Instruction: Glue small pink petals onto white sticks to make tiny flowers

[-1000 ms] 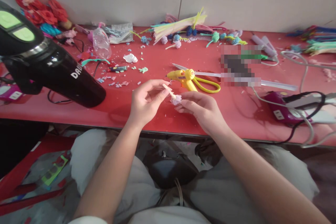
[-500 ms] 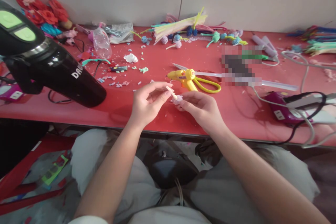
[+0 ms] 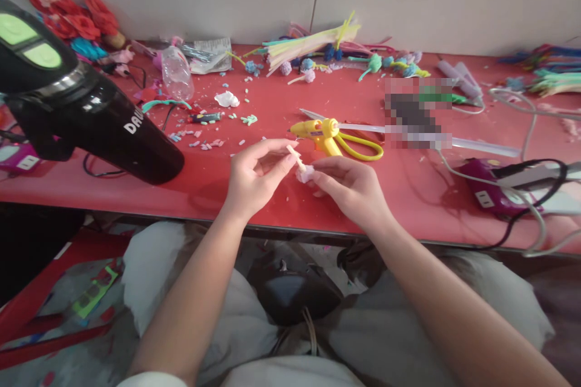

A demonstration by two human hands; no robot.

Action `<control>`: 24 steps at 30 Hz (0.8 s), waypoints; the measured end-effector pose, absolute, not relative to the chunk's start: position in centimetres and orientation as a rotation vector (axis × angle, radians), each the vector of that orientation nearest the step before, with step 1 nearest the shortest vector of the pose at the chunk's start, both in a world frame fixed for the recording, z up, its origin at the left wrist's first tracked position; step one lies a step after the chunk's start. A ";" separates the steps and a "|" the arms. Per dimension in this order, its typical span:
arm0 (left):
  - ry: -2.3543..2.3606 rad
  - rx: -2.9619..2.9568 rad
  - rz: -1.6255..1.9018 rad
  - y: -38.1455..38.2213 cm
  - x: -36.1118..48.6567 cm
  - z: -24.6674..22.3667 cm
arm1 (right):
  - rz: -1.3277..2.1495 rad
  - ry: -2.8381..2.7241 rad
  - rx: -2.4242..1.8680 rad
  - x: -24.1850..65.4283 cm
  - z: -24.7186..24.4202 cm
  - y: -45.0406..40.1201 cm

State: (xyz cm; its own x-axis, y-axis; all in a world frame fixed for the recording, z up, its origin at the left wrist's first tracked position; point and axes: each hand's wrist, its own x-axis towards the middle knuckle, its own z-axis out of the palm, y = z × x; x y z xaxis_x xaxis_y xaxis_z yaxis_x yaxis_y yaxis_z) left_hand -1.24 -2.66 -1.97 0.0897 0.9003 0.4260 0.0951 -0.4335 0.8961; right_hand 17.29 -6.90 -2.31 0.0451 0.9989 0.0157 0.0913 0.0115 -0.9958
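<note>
My left hand (image 3: 252, 176) pinches a short cream stem (image 3: 297, 159), which looks like a pipe cleaner, between thumb and fingertips. At the stem's lower end is a small pale pink, bumpy flower-like head (image 3: 304, 175). The thumb and fingers of my right hand (image 3: 356, 188) close on the right side of that head; part of it is hidden by them. Just beyond my hands lies a yellow glue gun (image 3: 314, 129) with a clear glue stick in its back. Yellow-handled scissors (image 3: 367, 148) lie beneath and beside it.
A black handheld device (image 3: 113, 118) leans in at left. Small pastel pieces (image 3: 213, 144) litter the red table (image 3: 267, 100). Pipe cleaners (image 3: 308, 48) and pom-pom stems line the wall. At right are a purple power strip (image 3: 488, 187), cables and a blurred-out patch (image 3: 415, 113).
The pale pink head has turned slightly in my right fingers, which have shifted a little on it. My left hand keeps its pinch on the stem.
</note>
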 end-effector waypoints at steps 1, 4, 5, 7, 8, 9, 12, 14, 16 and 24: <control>1.008 1.635 1.444 -2.5 -1.4 -2.0 | 1.053 -1.293 -1.326 17.6 -2.2 -7.0; 1.042 1.547 1.483 -1.8 -2.0 -2.3 | 0.701 -1.447 -1.492 18.9 -1.8 -6.9; 1.055 1.511 1.480 -1.5 -2.2 -2.4 | 0.577 -1.482 -1.539 19.4 -1.8 -6.7; 1.071 1.433 1.478 -1.1 -2.5 -2.6 | 0.387 -1.518 -1.595 20.1 -1.9 -6.2; 1.072 1.397 1.473 -1.0 -2.6 -2.6 | 0.324 -1.531 -1.605 20.4 -2.0 -5.9; 1.066 1.363 1.465 -0.8 -2.7 -2.7 | 0.282 -1.546 -1.607 20.6 -2.2 -5.5; 1.020 1.284 1.415 -0.5 -3.0 -2.9 | 0.225 -1.620 -1.585 20.8 -2.8 -4.4; 0.988 1.267 1.378 -0.4 -3.2 -3.0 | 0.212 -1.683 -1.573 20.7 -3.1 -3.7; 0.970 1.268 1.348 -0.4 -3.3 -3.1 | 0.175 -1.752 -1.591 20.5 -3.4 -2.9; 0.994 1.321 1.343 -0.5 -3.3 -3.0 | 0.396 -1.721 -1.552 19.4 -3.4 -1.2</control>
